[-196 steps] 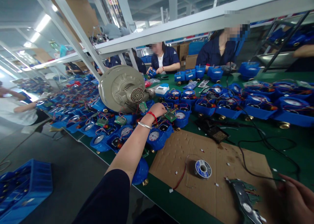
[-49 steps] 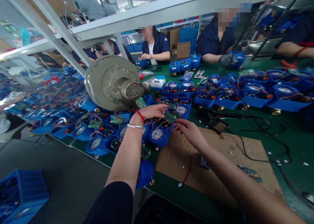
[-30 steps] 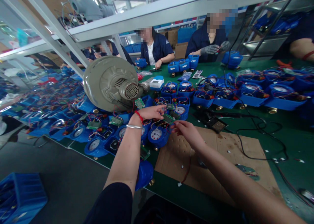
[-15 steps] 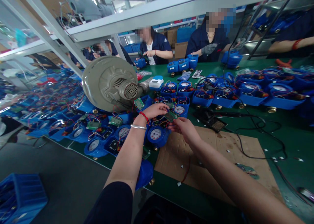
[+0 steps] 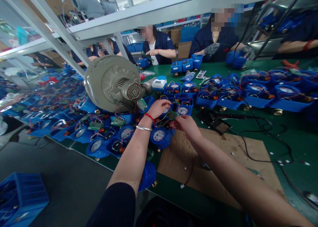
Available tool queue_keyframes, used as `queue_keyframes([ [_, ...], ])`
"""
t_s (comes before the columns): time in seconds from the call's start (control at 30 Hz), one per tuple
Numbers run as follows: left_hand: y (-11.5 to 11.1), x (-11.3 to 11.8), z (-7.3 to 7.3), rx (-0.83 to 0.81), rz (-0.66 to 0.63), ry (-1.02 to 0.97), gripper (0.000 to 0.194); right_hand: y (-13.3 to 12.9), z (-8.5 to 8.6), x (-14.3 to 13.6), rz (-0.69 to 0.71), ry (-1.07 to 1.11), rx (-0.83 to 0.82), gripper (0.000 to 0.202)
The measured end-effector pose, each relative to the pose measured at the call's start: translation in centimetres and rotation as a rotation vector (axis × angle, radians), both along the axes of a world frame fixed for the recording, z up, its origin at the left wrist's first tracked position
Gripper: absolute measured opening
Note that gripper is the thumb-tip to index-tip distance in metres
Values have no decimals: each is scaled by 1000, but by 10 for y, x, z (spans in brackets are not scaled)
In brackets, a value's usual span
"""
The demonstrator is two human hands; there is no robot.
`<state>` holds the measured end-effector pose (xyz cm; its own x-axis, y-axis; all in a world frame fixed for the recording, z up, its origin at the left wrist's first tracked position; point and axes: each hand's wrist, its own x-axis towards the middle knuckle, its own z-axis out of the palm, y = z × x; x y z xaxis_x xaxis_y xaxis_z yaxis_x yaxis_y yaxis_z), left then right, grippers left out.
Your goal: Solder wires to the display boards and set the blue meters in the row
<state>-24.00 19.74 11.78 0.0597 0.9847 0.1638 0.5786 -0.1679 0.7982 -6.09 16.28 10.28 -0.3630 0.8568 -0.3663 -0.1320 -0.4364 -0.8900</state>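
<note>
- From my end of the head feed: both hands meet over the crowded near side of the bench (image 5: pixel 301 139).
- Right hand (image 5: pixel 186 124): thumb and fingers look clamped on the near edge of a small green circuit board (image 5: pixel 171 114).
- That board sits above the blue meters, just behind the front meter (image 5: pixel 159 136), not seated in any housing I can make out.
- Left hand (image 5: pixel 159 108): reaches over the board's far side, fingertips bunched near thin wires. Can't tell from here if they pinch one.
- Progress, my read: partway on this one board. It's among coloured wires, but I can't see which are joined to it.
- Done elsewhere, as far as I see: meters have dials and wiring in; a loose board (image 5: pixel 118 121) lies on its meter to the left.
- Left, I judge: this board's handling isn't finished, and the long rows of uncovered meters suggest plenty remains.
- Right of the hands: cardboard sheet (image 5: pixel 244 150) with scraps, a soldering stand (image 5: pixel 220 126) just beyond it, both untouched.
- Behind the left hand: big beige blower (image 5: pixel 109 83). Across, a co-worker's gloved hand (image 5: pixel 211 49).
</note>
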Motion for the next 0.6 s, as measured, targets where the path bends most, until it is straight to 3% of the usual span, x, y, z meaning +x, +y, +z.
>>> queue_keyframes([
  [0.2,2,1,0,-76,19,-264,16,1,-2,0,-19,1,-13,17],
  [0.37,2,-3,-3,-79,48,-417,23,2,-1,-1,-9,-1,-20,17],
  [0.6,6,-4,-9,-129,45,-349,26,2,-1,-2,0,-1,-11,19],
])
